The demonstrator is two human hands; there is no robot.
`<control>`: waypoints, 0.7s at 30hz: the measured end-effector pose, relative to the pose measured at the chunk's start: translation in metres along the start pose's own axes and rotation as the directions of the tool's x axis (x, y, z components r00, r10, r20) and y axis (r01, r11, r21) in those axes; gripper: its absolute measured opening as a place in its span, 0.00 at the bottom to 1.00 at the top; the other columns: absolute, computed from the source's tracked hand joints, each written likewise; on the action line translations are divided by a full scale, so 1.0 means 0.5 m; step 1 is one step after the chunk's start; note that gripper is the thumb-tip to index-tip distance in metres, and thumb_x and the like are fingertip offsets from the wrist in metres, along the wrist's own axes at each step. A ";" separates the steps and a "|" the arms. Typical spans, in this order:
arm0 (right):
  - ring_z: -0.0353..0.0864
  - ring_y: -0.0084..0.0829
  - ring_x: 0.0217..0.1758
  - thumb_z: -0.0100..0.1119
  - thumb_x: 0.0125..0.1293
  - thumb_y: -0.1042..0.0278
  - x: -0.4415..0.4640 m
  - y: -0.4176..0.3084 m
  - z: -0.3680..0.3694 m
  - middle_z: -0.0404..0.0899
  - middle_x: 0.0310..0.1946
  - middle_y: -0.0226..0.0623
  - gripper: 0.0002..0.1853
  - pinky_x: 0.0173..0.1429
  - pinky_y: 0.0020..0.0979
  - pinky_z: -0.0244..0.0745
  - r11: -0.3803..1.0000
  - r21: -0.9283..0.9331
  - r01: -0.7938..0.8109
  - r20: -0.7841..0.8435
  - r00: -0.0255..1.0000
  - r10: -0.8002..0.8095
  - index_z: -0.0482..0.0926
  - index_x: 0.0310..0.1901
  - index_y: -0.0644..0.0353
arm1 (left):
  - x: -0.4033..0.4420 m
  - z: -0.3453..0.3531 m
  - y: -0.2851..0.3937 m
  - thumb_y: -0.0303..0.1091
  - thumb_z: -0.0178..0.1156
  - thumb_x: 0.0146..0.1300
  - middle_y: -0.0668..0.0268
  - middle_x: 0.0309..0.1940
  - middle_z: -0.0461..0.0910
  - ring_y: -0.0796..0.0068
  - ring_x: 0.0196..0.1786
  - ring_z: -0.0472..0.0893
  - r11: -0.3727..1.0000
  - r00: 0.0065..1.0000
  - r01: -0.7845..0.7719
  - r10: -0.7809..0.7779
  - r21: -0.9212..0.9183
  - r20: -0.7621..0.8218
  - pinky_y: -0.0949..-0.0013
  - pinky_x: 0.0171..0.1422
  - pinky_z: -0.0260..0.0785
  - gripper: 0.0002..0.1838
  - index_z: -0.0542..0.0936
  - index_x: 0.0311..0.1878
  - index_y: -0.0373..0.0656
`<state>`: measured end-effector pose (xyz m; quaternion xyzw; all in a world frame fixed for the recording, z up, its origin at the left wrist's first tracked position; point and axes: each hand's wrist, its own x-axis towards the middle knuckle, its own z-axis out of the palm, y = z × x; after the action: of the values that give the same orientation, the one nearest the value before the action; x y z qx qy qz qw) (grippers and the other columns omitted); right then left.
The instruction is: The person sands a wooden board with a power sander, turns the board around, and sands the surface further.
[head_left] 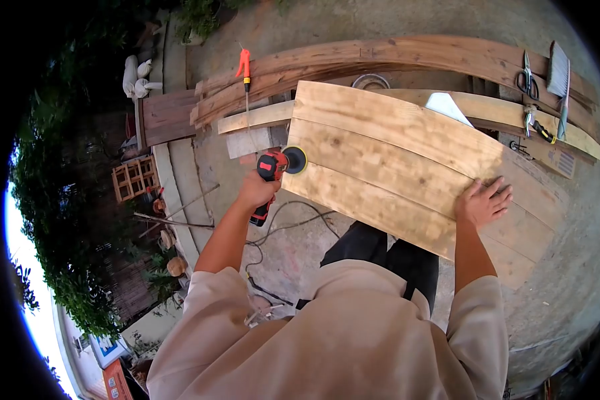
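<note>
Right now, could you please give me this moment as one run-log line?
left hand: grips red power tool, round pad at wooden panel edge | right hand: flat on panel | beyond: brush, scissors, planks

Place: outdoor woodworking yard | concrete ground [287, 250] | long boards [407, 50] beyond the fingers [493, 197] | foliage [67, 220] far left

"What is pictured lying on the concrete ground [567, 293]?"

"Long wooden boards [380, 50], bearing black-handled scissors [527, 83], a brush [559, 70] and a yellow-and-black tool [545, 133] at right, overlapped by a pale wooden panel [380, 153]"
</note>
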<state>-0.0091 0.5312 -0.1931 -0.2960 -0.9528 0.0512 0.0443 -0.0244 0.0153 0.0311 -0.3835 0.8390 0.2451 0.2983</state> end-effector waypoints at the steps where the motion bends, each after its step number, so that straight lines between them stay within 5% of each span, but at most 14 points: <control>1: 0.41 0.52 0.93 0.44 0.82 0.35 -0.001 -0.004 -0.006 0.48 0.89 0.49 0.41 0.91 0.61 0.34 1.000 0.012 0.002 0.001 1.000 -0.002 0.55 0.88 0.47 | -0.001 -0.001 -0.009 0.26 0.65 0.60 0.61 0.23 0.83 0.69 0.22 0.84 1.000 1.000 0.004 -0.004 -0.024 -0.019 0.60 0.27 0.77 0.04 0.82 0.35 0.35; 12: 0.39 0.54 0.93 0.46 0.81 0.37 0.005 -0.003 -0.004 0.45 0.90 0.52 0.42 0.90 0.62 0.34 0.999 0.031 -0.010 0.022 1.000 0.009 0.53 0.88 0.49 | 0.016 -0.011 -0.003 0.25 0.66 0.60 0.61 0.23 0.82 0.69 0.22 0.84 0.998 0.997 -0.070 0.070 0.006 -0.027 0.60 0.28 0.78 0.04 0.82 0.35 0.34; 21: 0.39 0.53 0.93 0.46 0.80 0.37 -0.002 -0.006 -0.005 0.46 0.90 0.51 0.42 0.90 0.62 0.34 0.999 0.036 -0.017 0.027 1.000 0.016 0.55 0.88 0.49 | 0.006 -0.009 0.010 0.34 0.70 0.58 0.55 0.26 0.87 0.64 0.27 0.89 0.962 0.999 -0.037 0.043 0.270 -0.015 0.58 0.36 0.82 0.12 0.85 0.37 0.34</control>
<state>-0.0097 0.5286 -0.1902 -0.3022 -0.9498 0.0726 0.0365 -0.0315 0.0136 0.0331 -0.3249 0.8752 0.1306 0.3339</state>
